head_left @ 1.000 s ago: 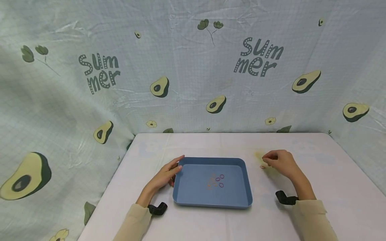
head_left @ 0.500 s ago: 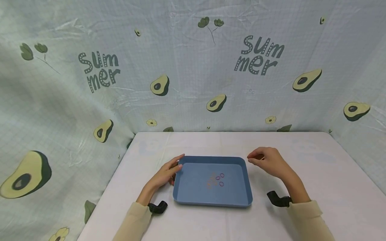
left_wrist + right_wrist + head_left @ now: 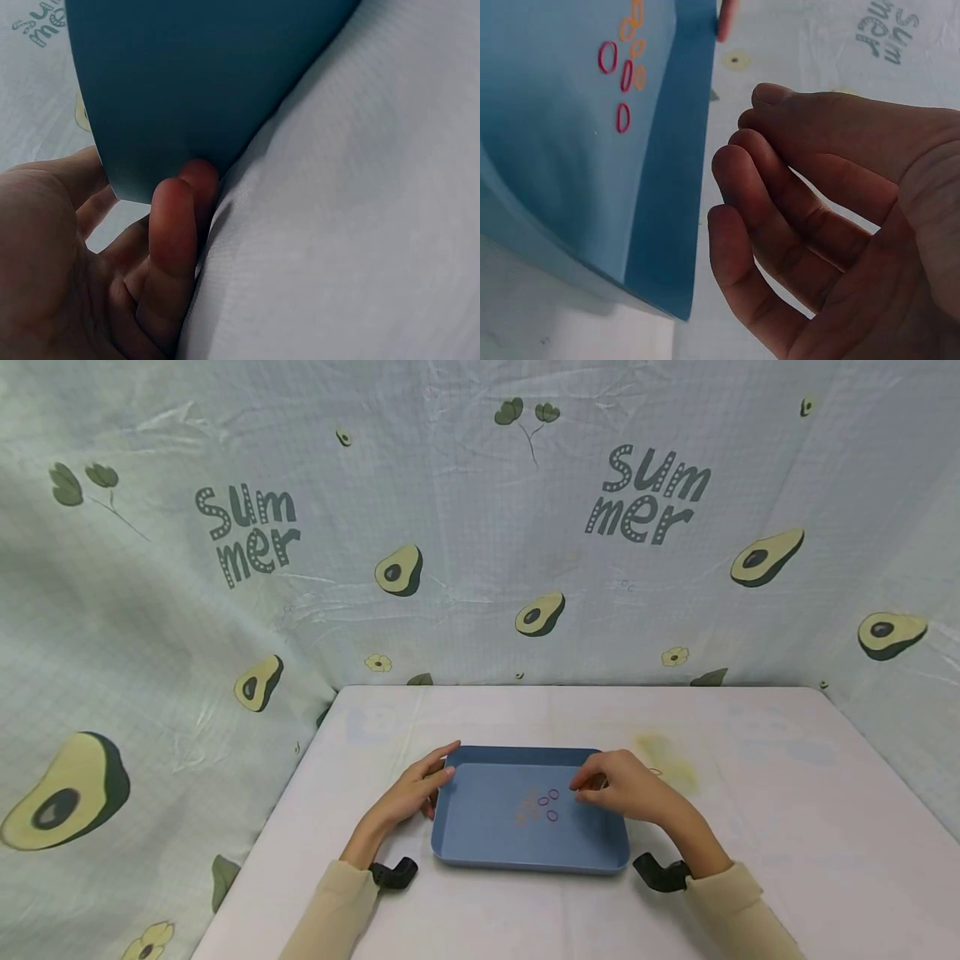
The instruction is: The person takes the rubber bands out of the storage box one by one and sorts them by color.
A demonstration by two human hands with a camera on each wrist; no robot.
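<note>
A blue rectangular tray (image 3: 480,839) lies on the table with several small rubber bands (image 3: 623,75) in it, some magenta, others orange. My left hand (image 3: 408,793) rests at the tray's left side, the thumb over the rim and fingertips against the outer wall in the left wrist view. Over the tray's right side, my right hand (image 3: 626,785) has thumb and index fingertip pinched together. A bit of orange, apparently a rubber band, shows at its fingers in the head view; the right wrist view hides it. The other fingers of that hand curl loosely.
Right of the tray, a single rubber band (image 3: 655,769) lies on the white table (image 3: 750,827) near a yellowish stain (image 3: 675,760). A printed cloth (image 3: 465,527) with avocados hangs behind and at the sides. Each wrist wears a black camera mount.
My right hand has moved left and nearer, from the table by the yellowish stain to over the tray's right side. The band on the table is uncovered again. The left hand stays.
</note>
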